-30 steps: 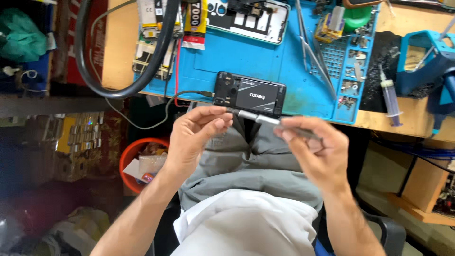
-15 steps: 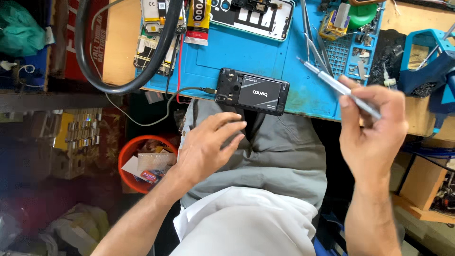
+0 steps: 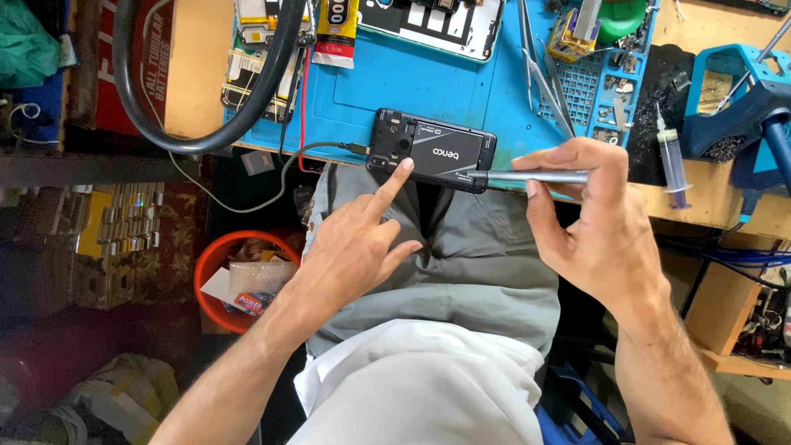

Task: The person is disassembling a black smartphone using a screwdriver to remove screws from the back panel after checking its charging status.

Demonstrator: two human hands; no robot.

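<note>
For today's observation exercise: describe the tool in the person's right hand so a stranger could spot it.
Start at the blue work mat, then the black phone at its near edge. The slim silver screwdriver touches the phone's right end, held by the right hand; unlike the tweezers beyond, it is one straight rod.

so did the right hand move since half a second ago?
Yes. The right hand swung the screwdriver down from the blue mat to the black phone.

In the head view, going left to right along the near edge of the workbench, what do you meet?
Black hose loop → left hand, its fingertip on the black phone → metal screwdriver → right hand → syringe → blue holder.
</note>
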